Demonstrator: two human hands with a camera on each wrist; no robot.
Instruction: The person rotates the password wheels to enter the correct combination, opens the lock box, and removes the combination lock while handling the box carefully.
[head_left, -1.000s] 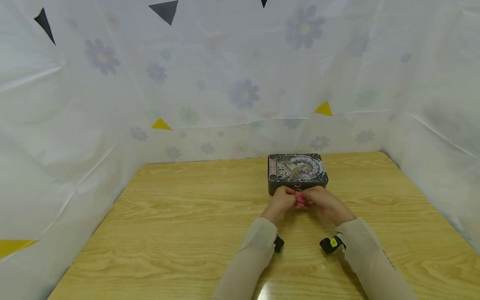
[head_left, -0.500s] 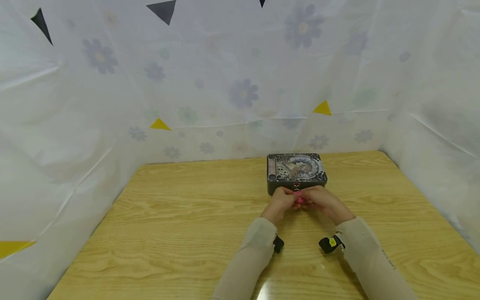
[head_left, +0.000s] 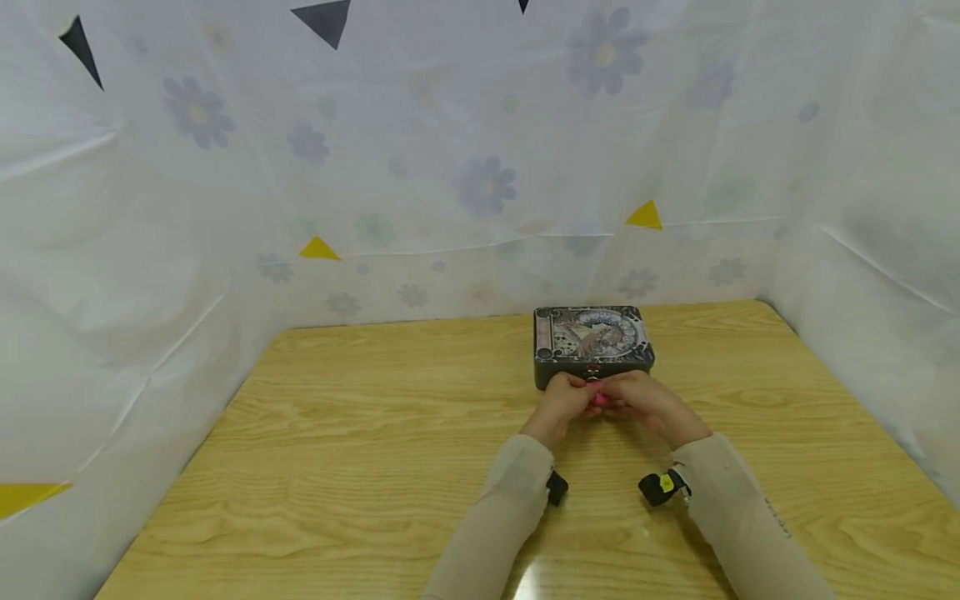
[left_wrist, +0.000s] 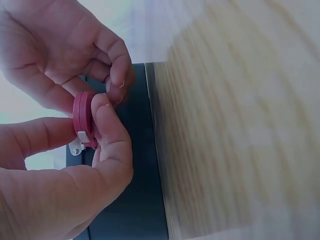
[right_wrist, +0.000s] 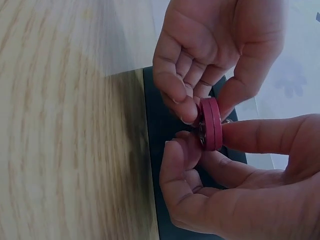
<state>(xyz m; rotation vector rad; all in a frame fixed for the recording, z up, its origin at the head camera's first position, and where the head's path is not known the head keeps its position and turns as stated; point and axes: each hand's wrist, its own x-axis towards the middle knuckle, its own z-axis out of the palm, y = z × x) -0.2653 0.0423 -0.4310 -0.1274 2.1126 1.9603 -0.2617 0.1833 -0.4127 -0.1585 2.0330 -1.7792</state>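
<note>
A dark tin box (head_left: 597, 335) with an ornate picture on its lid stands closed at the back of the table. At its front a small pink padlock (head_left: 598, 397) hangs by the metal clasp (left_wrist: 76, 147). My left hand (head_left: 558, 403) pinches the padlock's left side between thumb and fingers. From the other side my right hand (head_left: 651, 400) pinches it too, its thumb on the face toward the box. In the right wrist view the padlock (right_wrist: 213, 124) is seen edge-on, with dark and silvery parts along one side. Fingers hide much of its body.
The wood-grain table (head_left: 337, 450) stretches left and right of the arms. White flowered sheeting (head_left: 420, 167) encloses its back and both sides. Black wrist cameras (head_left: 660, 489) sit below each sleeve.
Both hands stay at the padlock with barely any shift. The fingers close in slightly, so less of the pink shows. The box has not moved.
</note>
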